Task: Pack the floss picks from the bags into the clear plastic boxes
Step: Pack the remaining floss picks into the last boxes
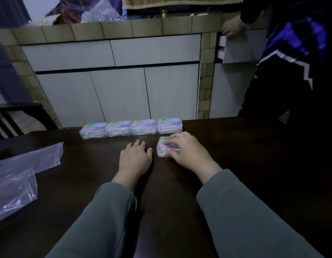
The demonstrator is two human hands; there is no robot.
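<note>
Fingers of our right hand curl over the top of a clear plastic box with a pastel label, gripping it where it sits on the dark bench, a little right of the frame's centre. Our left hand lies palm down on the bench just left of that box, fingers relaxed and slightly spread, holding nothing and not touching the box.

Along the far edge of the bench, above our hands in the frame, we see four more clear boxes lined up side by side in a row, lids on, white floss picks showing through their walls. The box under our right hand sits just below the rightmost one in that row.

At the left edge of the frame, clear plastic bags lie flat on the bench, well apart from the boxes.

Beyond the bench stand white cabinets under a tiled counter, and in the upper right a second person in dark clothing rests a gloved hand on a drawer.
</note>
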